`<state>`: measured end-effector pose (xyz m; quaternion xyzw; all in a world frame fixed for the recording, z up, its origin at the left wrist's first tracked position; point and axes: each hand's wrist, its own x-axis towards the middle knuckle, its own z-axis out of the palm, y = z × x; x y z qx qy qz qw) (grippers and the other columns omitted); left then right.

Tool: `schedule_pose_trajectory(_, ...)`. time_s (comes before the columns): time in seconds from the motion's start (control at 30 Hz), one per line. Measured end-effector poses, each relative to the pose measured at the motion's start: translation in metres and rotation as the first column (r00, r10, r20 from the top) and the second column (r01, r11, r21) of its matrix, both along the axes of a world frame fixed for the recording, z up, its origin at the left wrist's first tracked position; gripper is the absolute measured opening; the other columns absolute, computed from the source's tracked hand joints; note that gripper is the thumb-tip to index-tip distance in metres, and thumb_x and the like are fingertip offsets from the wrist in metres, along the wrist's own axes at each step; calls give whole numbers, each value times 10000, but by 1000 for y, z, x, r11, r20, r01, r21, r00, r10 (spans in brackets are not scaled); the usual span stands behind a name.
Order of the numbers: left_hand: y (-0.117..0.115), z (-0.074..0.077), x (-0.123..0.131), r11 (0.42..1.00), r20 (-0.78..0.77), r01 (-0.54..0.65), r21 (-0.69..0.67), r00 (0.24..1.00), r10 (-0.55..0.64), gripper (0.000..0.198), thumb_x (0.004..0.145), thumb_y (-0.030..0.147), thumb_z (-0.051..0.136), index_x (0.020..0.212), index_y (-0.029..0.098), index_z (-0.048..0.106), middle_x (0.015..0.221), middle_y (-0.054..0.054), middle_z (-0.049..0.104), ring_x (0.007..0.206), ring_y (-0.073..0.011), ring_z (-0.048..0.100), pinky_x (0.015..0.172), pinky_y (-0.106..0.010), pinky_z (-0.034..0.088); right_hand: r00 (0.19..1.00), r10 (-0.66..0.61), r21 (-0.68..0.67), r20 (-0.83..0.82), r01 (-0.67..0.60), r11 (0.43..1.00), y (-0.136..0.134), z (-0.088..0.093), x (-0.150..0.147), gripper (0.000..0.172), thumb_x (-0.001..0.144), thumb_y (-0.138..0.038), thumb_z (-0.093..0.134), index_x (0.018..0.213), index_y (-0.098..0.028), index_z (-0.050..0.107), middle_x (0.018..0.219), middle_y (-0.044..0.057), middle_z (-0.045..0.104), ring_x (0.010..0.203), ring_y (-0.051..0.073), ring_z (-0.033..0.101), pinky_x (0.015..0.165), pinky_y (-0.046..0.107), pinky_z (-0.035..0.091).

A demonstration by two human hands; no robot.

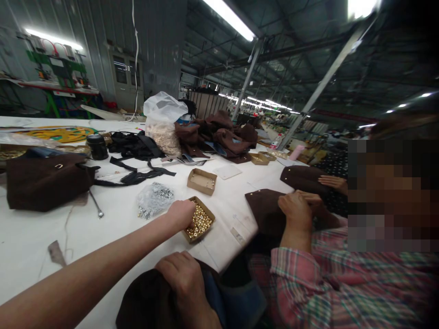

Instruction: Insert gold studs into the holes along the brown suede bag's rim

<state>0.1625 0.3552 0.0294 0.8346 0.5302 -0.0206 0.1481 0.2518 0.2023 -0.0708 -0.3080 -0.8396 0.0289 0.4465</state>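
The small cardboard box (207,211) sits near the front edge of the white tabletop (30,237), and it is full of little gold studs (198,225). The left hand (180,214) reaches into the box. Its fingers are bent down among the studs and the tips are hidden, so I cannot tell if it has picked one up.

The right hand (181,273) is closer in, at the tabletop's edge. Its fingers curl over a brown cloth piece (144,301) and grip it. I can see no gold stud on this piece, so I think the work on it is only starting, and the box has lots of studs left.

Just behind the box lie a clear bag of silver bits (153,197) and a second box (202,181). To the right, another person's hand (297,210) rests on a brown flap (264,210) with a gold stud at its corner. A dark brown bag (44,180) lies far to the left
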Motion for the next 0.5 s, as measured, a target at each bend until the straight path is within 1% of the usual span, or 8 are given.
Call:
schedule_pose_trajectory(0.1, -1, -2, -2, 1000, -21, 11, 6, 1000, -11, 227, 1055, 362, 826, 1087, 147, 759, 1076, -68, 776, 994, -235, 761, 953, -423, 660, 1000, -11, -24, 18, 11, 1000, -2, 3, 3, 363, 1224, -410, 398, 1059, -233, 669, 904, 1, 776, 790, 173, 708, 694, 381, 394)
schedule_pose_trajectory(0.17, -1, -3, -2, 999, -12, 31, 26, 999, -31, 122, 1068, 267, 760, 1048, 148, 771, 1026, -74, 779, 949, -237, 762, 898, -394, 642, 999, -36, 3, 39, 35, 999, -3, 3, 3, 355, 1220, -423, 401, 1064, -242, 663, 895, -14, 776, 785, 166, 716, 692, 380, 400)
schedule_pose_trajectory(0.2, -1, -5, -3, 998, -7, 41, 44, 999, -41, 90, 1053, 204, 726, 1005, 148, 779, 1004, -89, 783, 949, -257, 767, 878, -395, 625, 997, -46, 20, 57, 45, 999, -3, 1, 4, 332, 1212, -431, 421, 1079, -249, 664, 897, -25, 782, 791, 163, 723, 686, 378, 404)
schedule_pose_trajectory(0.23, 0, -9, -3, 996, 1, 52, 69, 999, -53, 131, 1022, 138, 680, 952, 158, 790, 1002, -122, 790, 978, -299, 776, 870, -407, 600, 995, -51, 31, 88, 49, 998, -3, -2, 4, 299, 1199, -440, 452, 1102, -256, 667, 905, -35, 790, 807, 160, 735, 683, 374, 411)
schedule_pose_trajectory(0.3, 6, -18, -5, 991, 19, 63, 118, 998, -66, 231, 991, 93, 588, 930, 173, 795, 1043, -172, 797, 1018, -374, 779, 844, -440, 553, 979, -53, 9, 196, 52, 999, 0, -9, 3, 242, 1160, -459, 532, 1128, -267, 675, 930, -47, 812, 847, 160, 756, 685, 364, 436)
schedule_pose_trajectory(0.33, 11, -24, -7, 989, 33, 76, 129, 996, -81, 255, 995, 100, 560, 942, 186, 794, 1041, -171, 800, 1023, -386, 778, 830, -438, 533, 965, -57, -13, 258, 63, 998, 1, -13, 3, 214, 1142, -453, 572, 1123, -270, 680, 936, -51, 820, 861, 159, 762, 690, 359, 449)
schedule_pose_trajectory(0.4, 18, -35, -9, 986, 53, 106, 126, 992, -114, 230, 981, 131, 580, 916, 208, 786, 1000, -148, 805, 983, -382, 781, 792, -417, 497, 934, -64, -49, 351, 87, 995, 4, -20, 3, 164, 1114, -428, 637, 1112, -273, 692, 948, -55, 830, 869, 153, 765, 688, 347, 462)
schedule_pose_trajectory(0.5, 23, -45, -14, 986, 74, 119, 112, 989, -128, 131, 967, 270, 700, 870, 224, 776, 955, -122, 806, 935, -356, 779, 760, -391, 471, 923, -84, -49, 377, 110, 993, 2, -24, 2, 155, 1107, -426, 663, 1140, -282, 708, 973, -62, 831, 864, 148, 759, 674, 353, 463)
